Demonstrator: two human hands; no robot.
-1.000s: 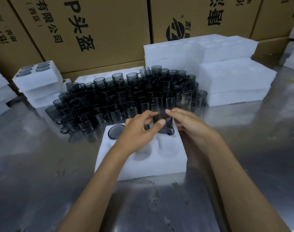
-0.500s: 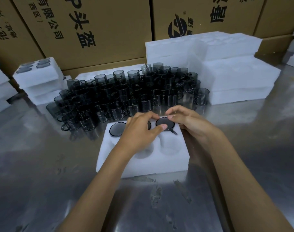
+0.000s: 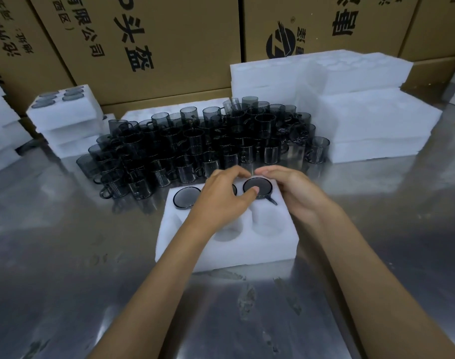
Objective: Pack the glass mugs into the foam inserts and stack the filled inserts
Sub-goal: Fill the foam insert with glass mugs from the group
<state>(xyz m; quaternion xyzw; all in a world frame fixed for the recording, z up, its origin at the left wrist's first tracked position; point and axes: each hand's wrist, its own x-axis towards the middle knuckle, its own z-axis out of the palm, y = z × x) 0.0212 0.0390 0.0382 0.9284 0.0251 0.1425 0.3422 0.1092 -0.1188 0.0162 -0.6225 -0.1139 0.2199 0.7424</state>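
since a second ago the dark glass mug [image 3: 257,188] has gone from being held above the foam insert [image 3: 229,244] to sitting sunk in its far right pocket, base up and flush with the foam, its handle poking out toward the lower right. both hands stay on it: the left hand [image 3: 222,198] lies over the middle of the insert with its thumb tip pressing on the mug's round base, fingers curled above the far edge; the right hand [image 3: 293,193] arches over the right side with its fingertips at the mug's far rim. whether those fingers actually pinch the glass cannot be told.

the insert sits at the centre of the frame on a shiny metal table [image 3: 65,281]. its far row holds another mug [image 3: 186,197] at the left, one more mostly hidden under the left hand, and the pressed mug at the right. the near row of pockets shows only white foam, partly covered by the left forearm.

just beyond the insert stands a dense crowd of loose mugs [image 3: 200,146]. at the upper left is a stack of filled inserts [image 3: 65,112] with four dark discs showing on top. at the upper right lies a pile of foam blocks [image 3: 363,112]. cardboard boxes [image 3: 143,47] fill the top of the frame.
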